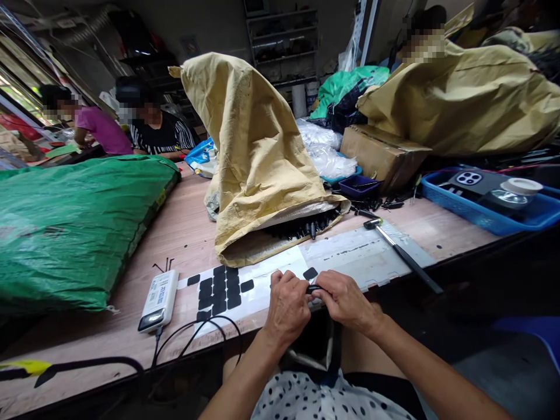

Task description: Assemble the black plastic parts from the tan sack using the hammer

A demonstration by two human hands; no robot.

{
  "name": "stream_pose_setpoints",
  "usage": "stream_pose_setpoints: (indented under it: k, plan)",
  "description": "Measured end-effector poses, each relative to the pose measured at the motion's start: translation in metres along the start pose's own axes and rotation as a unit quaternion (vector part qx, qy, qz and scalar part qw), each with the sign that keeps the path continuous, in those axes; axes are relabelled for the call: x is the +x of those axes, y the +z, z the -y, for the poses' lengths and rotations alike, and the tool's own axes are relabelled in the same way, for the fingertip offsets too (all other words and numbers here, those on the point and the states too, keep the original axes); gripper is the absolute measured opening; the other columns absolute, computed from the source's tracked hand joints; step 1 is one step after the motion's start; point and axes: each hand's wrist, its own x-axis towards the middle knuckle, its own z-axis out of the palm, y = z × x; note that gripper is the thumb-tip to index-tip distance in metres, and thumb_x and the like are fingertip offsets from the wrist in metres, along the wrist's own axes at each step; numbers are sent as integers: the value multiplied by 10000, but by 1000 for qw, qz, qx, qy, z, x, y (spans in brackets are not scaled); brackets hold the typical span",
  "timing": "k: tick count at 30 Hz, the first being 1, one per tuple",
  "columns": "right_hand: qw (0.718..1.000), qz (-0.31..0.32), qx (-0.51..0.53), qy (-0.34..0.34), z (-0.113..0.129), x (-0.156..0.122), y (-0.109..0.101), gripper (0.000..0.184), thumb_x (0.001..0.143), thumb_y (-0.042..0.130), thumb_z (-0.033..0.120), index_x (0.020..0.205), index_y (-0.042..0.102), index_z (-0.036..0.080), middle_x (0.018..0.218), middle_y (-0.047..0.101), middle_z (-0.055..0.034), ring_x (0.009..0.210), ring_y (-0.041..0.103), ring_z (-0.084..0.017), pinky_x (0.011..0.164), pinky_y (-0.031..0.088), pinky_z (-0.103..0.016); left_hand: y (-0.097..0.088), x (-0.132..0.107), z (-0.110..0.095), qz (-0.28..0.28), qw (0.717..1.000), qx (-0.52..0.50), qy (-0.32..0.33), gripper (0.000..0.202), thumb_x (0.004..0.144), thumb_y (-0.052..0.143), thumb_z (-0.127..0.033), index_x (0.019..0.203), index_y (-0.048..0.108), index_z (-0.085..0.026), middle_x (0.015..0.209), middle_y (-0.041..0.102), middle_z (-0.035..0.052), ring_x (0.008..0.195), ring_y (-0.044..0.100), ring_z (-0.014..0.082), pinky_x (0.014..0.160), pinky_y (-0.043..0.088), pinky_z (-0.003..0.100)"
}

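Note:
Both hands meet at the table's front edge around one small black cylindrical piece [313,289]. My left hand [289,303] is closed on its left end, and my right hand [345,297] grips the other end; the fingers cover most of it. Just beyond them lies a black rounded square patch [310,273]. To the left, several more black patches [219,291] sit in rows on a white sheet [258,294]. Ahead, a tan sack [258,151] opens toward me with many black pieces [312,230] inside. Below my hands is a dark open container [312,344].
A hammer [400,254] lies to the right, near a blue tray [476,210] holding a phone [468,178] and a jar. On the left are a white power bank [160,300] with cables and a green sack [79,227]. Other people sit beyond the table.

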Motion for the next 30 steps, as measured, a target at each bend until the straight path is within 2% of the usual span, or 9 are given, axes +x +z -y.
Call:
stream_pose_setpoints:
  k: [4, 8, 11, 14, 19, 22, 25, 30]
  plan:
    - [997, 28, 70, 26, -1, -3, -4, 167, 948, 492, 212, 785, 527, 212, 794, 598, -16, 759, 521, -157, 696, 394, -292, -2, 0, 0, 17, 999, -27, -8, 125, 846, 649, -145, 738, 661, -206, 758, 714, 51, 860, 582, 237, 868, 310, 434]
    - [985, 60, 145, 78, -2, -3, -12, 132, 928, 582, 308, 841, 587, 210, 769, 583, 12, 707, 508, -137, 658, 398, -271, -2, -2, -1, 25, 998, -50, -36, 109, 847, 633, -143, 811, 697, -223, 810, 735, 37, 870, 581, 233, 847, 308, 427]
    - [979, 71, 162, 103, 0, -3, -17, 155, 879, 652, 355, 871, 617, 204, 721, 544, 31, 657, 480, -126, 615, 382, -263, -1, -5, -1, 29, 997, -59, -49, 132, 845, 619, -135, 842, 707, -233, 809, 731, 39, 881, 574, 241, 842, 316, 424]
    - [977, 78, 165, 110, 2, -2, -18, 145, 853, 669, 336, 851, 619, 201, 715, 537, 33, 658, 477, -124, 610, 374, -261, 0, -8, -1, 34, 996, -66, -56, 123, 837, 631, -138, 846, 707, -234, 809, 723, 40, 893, 567, 246, 841, 332, 419]
    - [972, 92, 174, 128, 3, -2, -13, 202, 903, 615, 359, 780, 597, 200, 650, 519, 40, 621, 457, -120, 584, 341, -261, 2, -12, -1, 12, 996, -64, -60, 141, 807, 673, -137, 904, 691, -238, 879, 732, 32, 935, 562, 256, 844, 345, 419]
    - [973, 75, 183, 121, 2, -3, -10, 181, 920, 592, 338, 802, 610, 202, 686, 548, 31, 649, 476, -127, 607, 360, -265, 0, -13, -3, 4, 995, -68, -72, 175, 785, 681, -115, 911, 675, -236, 913, 728, 33, 953, 566, 258, 844, 350, 414]
    - [973, 58, 196, 108, 2, -5, -9, 82, 891, 621, 285, 922, 641, 212, 793, 598, 12, 717, 525, -138, 665, 411, -272, -6, -12, -2, 31, 989, -110, -89, 160, 794, 723, -174, 934, 694, -247, 919, 727, 24, 949, 576, 251, 861, 362, 403]
    - [975, 51, 189, 104, 3, -7, -12, 112, 890, 623, 271, 987, 638, 218, 866, 626, -5, 755, 547, -142, 698, 438, -276, -16, -9, 4, 72, 982, -152, -87, 171, 864, 730, -322, 1030, 748, -286, 917, 730, 34, 978, 568, 265, 880, 363, 402]
